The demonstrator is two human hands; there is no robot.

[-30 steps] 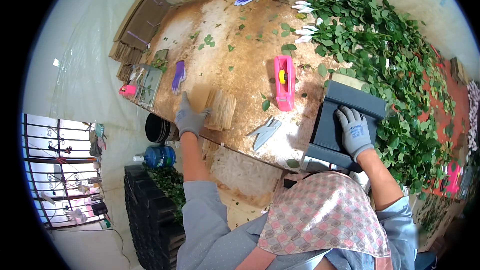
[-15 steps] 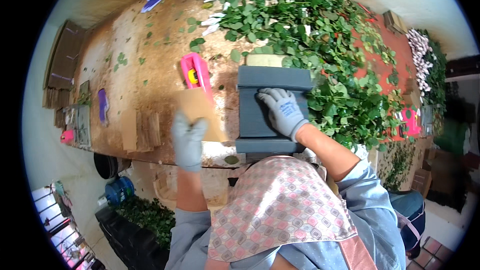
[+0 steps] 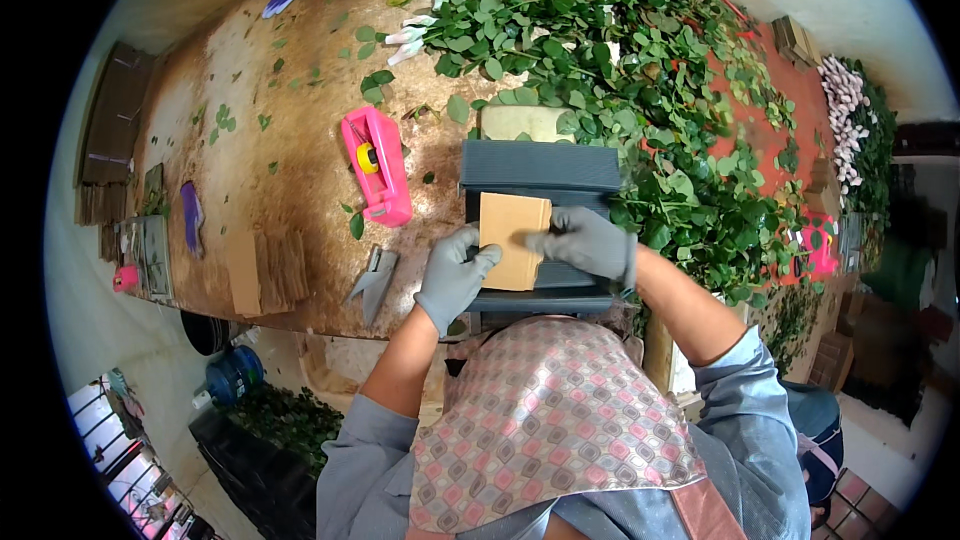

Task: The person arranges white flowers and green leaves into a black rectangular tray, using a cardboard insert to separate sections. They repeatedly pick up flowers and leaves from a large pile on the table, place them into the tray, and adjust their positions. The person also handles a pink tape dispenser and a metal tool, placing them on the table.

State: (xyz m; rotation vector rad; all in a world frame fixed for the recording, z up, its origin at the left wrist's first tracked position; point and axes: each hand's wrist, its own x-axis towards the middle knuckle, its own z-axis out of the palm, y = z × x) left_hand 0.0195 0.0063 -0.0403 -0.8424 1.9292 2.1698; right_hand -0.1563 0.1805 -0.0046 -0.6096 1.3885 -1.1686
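Note:
A small folded piece of brown cardboard [image 3: 512,262] lies over the dark grey ribbed stand [image 3: 540,162] directly before me. My left hand [image 3: 458,272], in a grey glove, grips its left edge, with the thumb on the front face. My right hand [image 3: 590,242], gloved alike, pinches at the right edge; its fingertips are slightly blurred over the cardboard. To the left stands a pink tape dispenser [image 3: 393,202] with a yellow roll [image 3: 368,157] in it. A grey pointed object [image 3: 375,285] lies at the table's front edge near my left wrist.
Leafy green stems [image 3: 640,90] cover the back and right of the table, some with white-wrapped heads [image 3: 405,40]. A cardboard stack [image 3: 268,272] stands at the front left. Purple gloves [image 3: 192,218] lie farther left. A blue water bottle [image 3: 235,377] is below the table.
My left hand has brought the cardboard rightward onto the ribbed stand. My right hand has lifted off the stand's surface to the cardboard's right edge. The grey pointed object is now uncovered.

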